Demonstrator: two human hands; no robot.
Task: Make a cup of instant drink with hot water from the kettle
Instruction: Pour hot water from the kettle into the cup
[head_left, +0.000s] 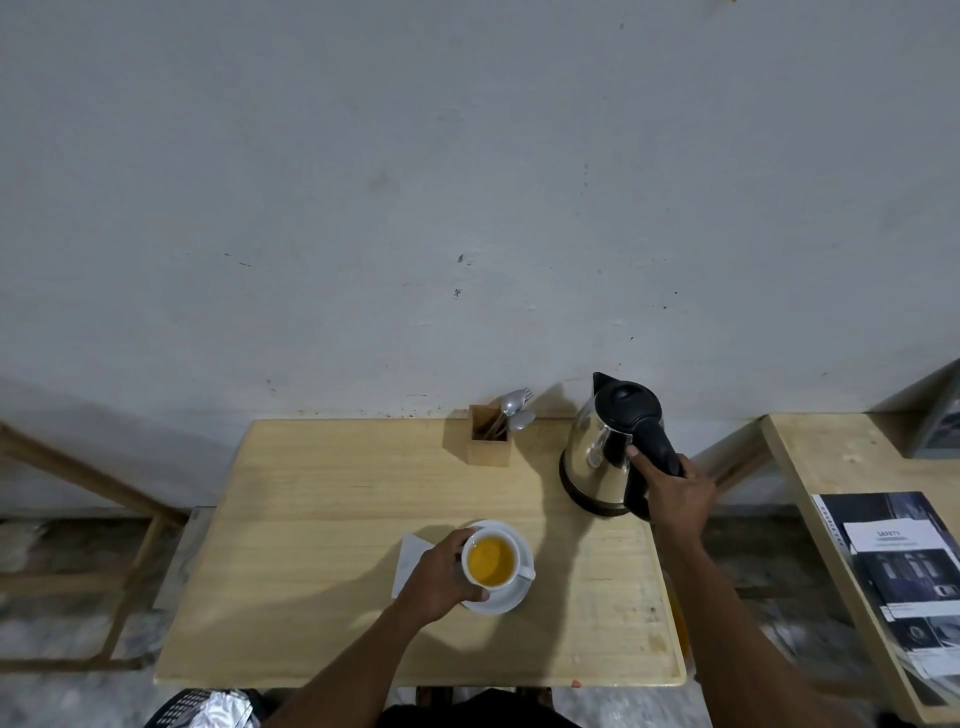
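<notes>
Presently, item one: right hand (675, 493), grip closed around the black handle of the kettle (613, 447), thumb laid along the handle's inner side. The kettle stands upright on the tabletop (311, 519) at about 2 o'clock from the cup, lid shut, spout turned to 12 o'clock toward the wall; whether its base is fully seated cannot be told.

Item two: left hand (441, 577), grip curled partly round the 9 o'clock side of the cup (491, 561), fingers touching its wall and rim. The cup sits on a white saucer (519, 597), its handle pointing to about 4 o'clock.

Step in hand, by judgement: pouring looks finished and the kettle is being parked. To do it well, set it down flat and well apart from the cup, let go only once it stands steady, keep the spout away from the body, and keep the cup braced so nothing slops.

Containers and contents:
- Cup: filled close to the rim with an orange-yellow liquid; no spoon in it.
- Saucer: holds the cup only.
- Kettle: contents hidden by the lid.
- Wooden holder (489, 435), at 12 o'clock from the cup against the wall: several metal spoons (511, 408) and what looks like a fork.
- White paper (410, 558), possibly an emptied sachet, lies at 9 o'clock beside the saucer, partly under the left hand.
</notes>
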